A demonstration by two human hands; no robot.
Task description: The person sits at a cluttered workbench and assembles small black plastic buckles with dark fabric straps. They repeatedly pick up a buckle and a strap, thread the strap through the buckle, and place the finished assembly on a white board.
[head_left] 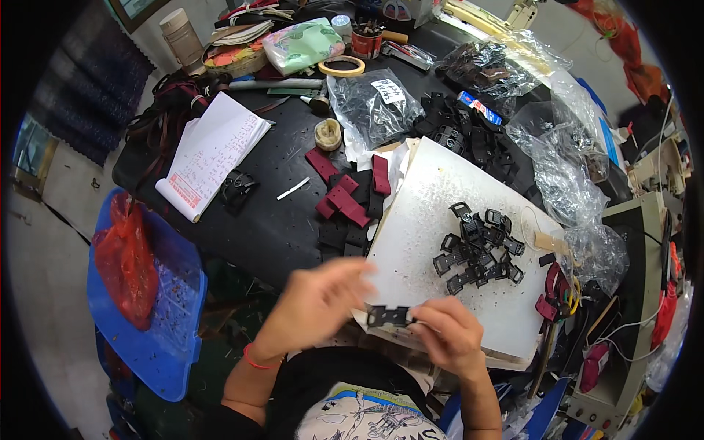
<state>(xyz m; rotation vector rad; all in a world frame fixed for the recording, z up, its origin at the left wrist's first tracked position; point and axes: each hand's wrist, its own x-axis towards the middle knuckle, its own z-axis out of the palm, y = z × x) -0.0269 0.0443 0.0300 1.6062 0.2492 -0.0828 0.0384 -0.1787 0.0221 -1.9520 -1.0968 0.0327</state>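
Note:
At the near edge of the white board (411, 213), my right hand (451, 334) pinches one end of a flat black plastic buckle (389, 316) with cut-out slots. My left hand (315, 301) is beside the buckle's other end, smeared by motion, so its fingers do not read clearly. A red band circles the left wrist. Beyond my right hand, a loose heap of similar black buckles (480, 246) lies on the board. Left of the board are maroon strap pieces (342, 202) mixed with black strap pieces (337, 235).
An open notepad (216, 150) lies on the black table, near a round tub (328, 135) and tape roll (342, 66). Clear plastic bags (374, 103) and black straps (477, 139) crowd the far side. A blue chair (154, 323) holding a red bag (128, 268) stands left.

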